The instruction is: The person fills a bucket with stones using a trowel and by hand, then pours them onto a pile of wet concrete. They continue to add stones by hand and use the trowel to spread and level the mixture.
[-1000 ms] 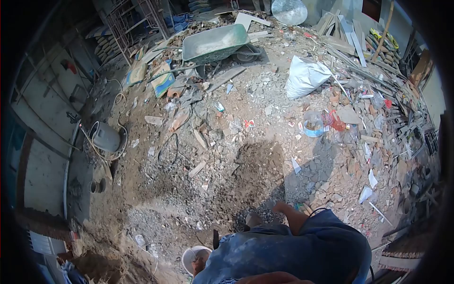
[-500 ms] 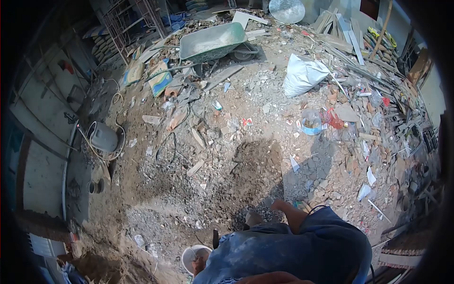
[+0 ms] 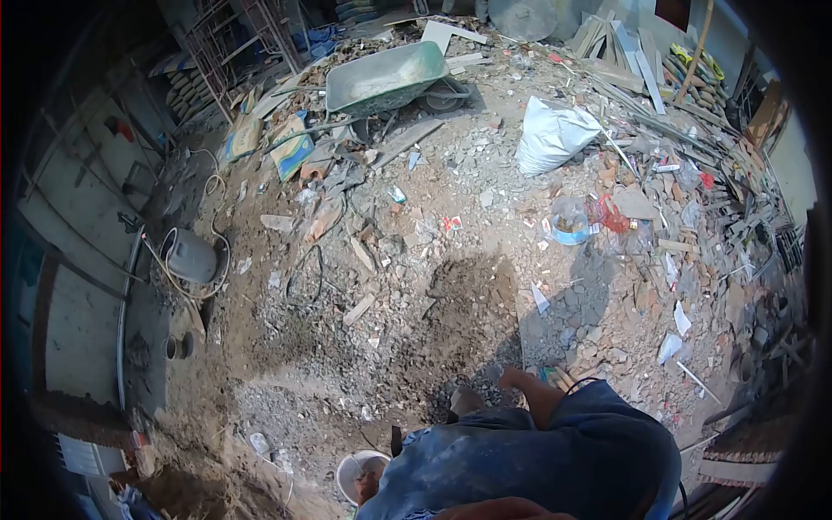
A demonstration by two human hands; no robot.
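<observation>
Low in the head view, a white bucket (image 3: 350, 475) is beside my blue, dust-stained clothing (image 3: 520, 459). My left hand (image 3: 370, 482) is at the bucket's near side and appears closed on it; its fingers are partly hidden and in shade. A bare limb (image 3: 539, 397), apparently my leg, comes out of the blue cloth, with a greyish foot or shoe (image 3: 465, 400) to its left. A strip of bare skin (image 3: 503, 510) crosses the bottom edge. My right hand cannot be made out. Dark, damp gravel (image 3: 468, 321) lies just ahead of me.
Rubble covers the ground. A green wheelbarrow (image 3: 386, 78) stands ahead, with a white sack (image 3: 555, 139) to its right. A clear container with a blue base (image 3: 570, 227) lies nearer. A grey drum (image 3: 191, 256) and hose (image 3: 227, 243) are left; scrap wood (image 3: 641, 69) is piled far right.
The view has shifted very slightly. My left hand and the bucket keep nearly the same place. The round disc at the far back looks darker now.
</observation>
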